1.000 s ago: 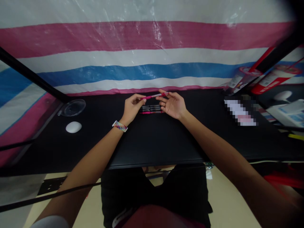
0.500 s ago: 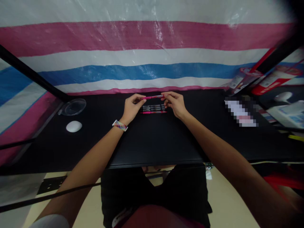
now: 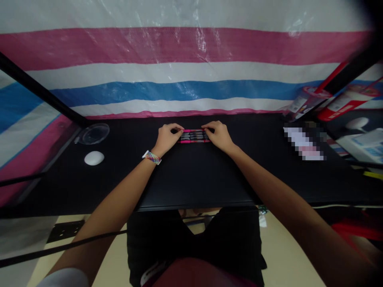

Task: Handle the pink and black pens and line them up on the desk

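A pink pen [image 3: 193,130] lies at the far side of a short row of pens [image 3: 194,137] on the black table [image 3: 191,175]. My left hand [image 3: 166,138] pinches its left end, fingers closed. My right hand [image 3: 218,134] pinches its right end, fingers closed too. The pen rests level on the table beside the other pens, which lie parallel between my two hands. A bright striped band sits on my left wrist.
A clear round lid [image 3: 93,134] and a white oval object [image 3: 94,158] lie at the left. At the right are a blurred patch [image 3: 302,142], red and white containers [image 3: 344,101] and boxes. A striped tarp [image 3: 185,71] backs the table. Black frame bars slant at both sides.
Both hands have lowered the pink pen from above the row down to the table, at the far side of the other pens.
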Available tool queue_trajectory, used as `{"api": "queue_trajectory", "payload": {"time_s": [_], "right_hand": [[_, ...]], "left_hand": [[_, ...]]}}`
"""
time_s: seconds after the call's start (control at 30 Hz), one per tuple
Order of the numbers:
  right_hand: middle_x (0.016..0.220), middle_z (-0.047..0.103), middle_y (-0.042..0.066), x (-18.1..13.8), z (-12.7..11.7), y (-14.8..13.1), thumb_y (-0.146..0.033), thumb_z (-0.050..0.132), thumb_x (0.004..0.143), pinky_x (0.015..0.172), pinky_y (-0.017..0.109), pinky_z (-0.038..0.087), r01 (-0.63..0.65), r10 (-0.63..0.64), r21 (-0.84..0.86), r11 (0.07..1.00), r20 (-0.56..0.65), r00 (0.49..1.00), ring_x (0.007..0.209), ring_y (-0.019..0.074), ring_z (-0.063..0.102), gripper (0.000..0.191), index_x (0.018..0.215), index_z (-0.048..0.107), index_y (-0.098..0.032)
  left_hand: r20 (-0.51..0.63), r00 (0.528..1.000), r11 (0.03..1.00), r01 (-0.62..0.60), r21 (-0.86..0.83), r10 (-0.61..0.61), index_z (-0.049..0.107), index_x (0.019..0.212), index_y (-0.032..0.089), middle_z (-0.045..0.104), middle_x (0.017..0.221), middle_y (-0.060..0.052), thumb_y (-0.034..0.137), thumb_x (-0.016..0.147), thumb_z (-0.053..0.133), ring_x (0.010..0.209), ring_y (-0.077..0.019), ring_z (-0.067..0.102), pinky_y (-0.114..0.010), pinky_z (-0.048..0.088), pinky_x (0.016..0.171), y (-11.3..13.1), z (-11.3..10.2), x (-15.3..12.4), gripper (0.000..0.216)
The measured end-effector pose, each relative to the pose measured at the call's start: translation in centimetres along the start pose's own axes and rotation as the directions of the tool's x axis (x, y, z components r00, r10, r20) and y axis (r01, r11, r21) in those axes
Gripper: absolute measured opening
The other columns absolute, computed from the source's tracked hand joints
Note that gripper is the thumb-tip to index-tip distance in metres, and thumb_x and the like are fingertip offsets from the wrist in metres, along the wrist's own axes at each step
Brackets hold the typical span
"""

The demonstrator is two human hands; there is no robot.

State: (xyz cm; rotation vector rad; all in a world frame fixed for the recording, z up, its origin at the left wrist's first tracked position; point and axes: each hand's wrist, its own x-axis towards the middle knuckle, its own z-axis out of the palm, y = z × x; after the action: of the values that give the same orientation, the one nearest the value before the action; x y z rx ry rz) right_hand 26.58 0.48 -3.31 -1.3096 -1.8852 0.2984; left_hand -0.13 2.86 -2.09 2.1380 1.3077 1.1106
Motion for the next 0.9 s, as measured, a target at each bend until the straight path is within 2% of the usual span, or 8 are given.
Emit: {"api": "queue_trajectory", "payload": {"time_s": [0.23, 0.43, 0.53, 0.67, 0.77, 0.9], "right_hand": [[0.109, 0.084, 0.009, -0.1, 0.2, 0.0, -0.016, 0.06, 0.095, 0.099, 0.052, 0.058, -0.008, 0.008, -0.02, 1.0, 0.001, 1.0, 0.104, 0.0313, 0.073, 0.03, 0.106, 0.088, -0.022], [0.112, 0.084, 0.011, -0.2, 0.3, 0.0, -0.016, 0.06, 0.093, 0.104, 0.056, 0.058, -0.014, 0.014, -0.001, 1.0, -0.011, 1.0, 0.108, 0.0332, 0.074, 0.031, 0.107, 0.087, -0.02], [0.125, 0.083, 0.012, 0.0, 0.6, 0.1, -0.02, 0.058, 0.094, 0.111, 0.056, 0.057, -0.051, 0.062, 0.122, 0.991, -0.094, 0.994, 0.118, 0.0323, 0.075, 0.038, 0.121, 0.084, -0.02], [0.136, 0.08, 0.009, 0.2, 1.5, -0.1, -0.031, 0.059, 0.096, 0.119, 0.055, 0.054, -0.179, 0.261, 0.385, 0.905, -0.174, 0.949, 0.129, 0.0307, 0.072, 0.039, 0.128, 0.081, -0.025], [0.138, 0.079, 0.007, 0.1, 2.5, -0.5, -0.033, 0.058, 0.095, 0.126, 0.054, 0.047, -0.224, 0.363, 0.543, 0.809, -0.162, 0.918, 0.137, 0.0298, 0.068, 0.04, 0.127, 0.081, -0.025], [0.14, 0.079, 0.006, -0.2, 3.6, -0.8, -0.028, 0.057, 0.092, 0.131, 0.055, 0.041, -0.215, 0.369, 0.64, 0.738, -0.116, 0.922, 0.14, 0.0287, 0.067, 0.041, 0.125, 0.081, -0.025]], "left_hand": [[-0.018, 1.0, 0.994, -0.008, 0.11, 0.01, 0.087, 0.095, 0.028, 0.085, 0.1, -0.006, 0.021, 0.09, 0.075, 0.098, -0.0286, 0.075, -0.053, 0.057, 0.102, -0.1, 0.1, -0.1, 0.015], [-0.04, 0.999, 0.998, -0.006, 0.068, 0.008, 0.086, 0.095, 0.027, 0.083, 0.101, -0.008, 0.023, 0.096, 0.07, 0.1, -0.0294, 0.074, -0.055, 0.057, 0.103, -0.3, 0.1, -0.1, 0.016], [-0.074, 0.997, 0.998, 0.027, -0.049, -0.03, 0.085, 0.103, 0.026, 0.081, 0.108, -0.008, 0.024, 0.098, 0.069, 0.102, -0.0274, 0.075, -0.051, 0.059, 0.104, -0.6, 0.4, 0.0, 0.017], [-0.079, 0.99, 0.942, 0.083, -0.324, -0.114, 0.079, 0.113, 0.025, 0.079, 0.12, -0.009, 0.032, 0.103, 0.066, 0.114, -0.0264, 0.075, -0.049, 0.056, 0.112, -0.2, 1.1, 0.0, 0.018], [-0.055, 0.99, 0.905, 0.096, -0.414, -0.13, 0.075, 0.122, 0.026, 0.077, 0.13, -0.008, 0.04, 0.106, 0.062, 0.128, -0.0276, 0.07, -0.05, 0.05, 0.121, 0.8, 1.7, -0.4, 0.024], [0.004, 0.995, 0.9, 0.089, -0.428, -0.096, 0.073, 0.125, 0.028, 0.075, 0.137, -0.007, 0.049, 0.109, 0.06, 0.136, -0.0276, 0.066, -0.049, 0.044, 0.126, 2.1, 2.1, -0.9, 0.029]]}}
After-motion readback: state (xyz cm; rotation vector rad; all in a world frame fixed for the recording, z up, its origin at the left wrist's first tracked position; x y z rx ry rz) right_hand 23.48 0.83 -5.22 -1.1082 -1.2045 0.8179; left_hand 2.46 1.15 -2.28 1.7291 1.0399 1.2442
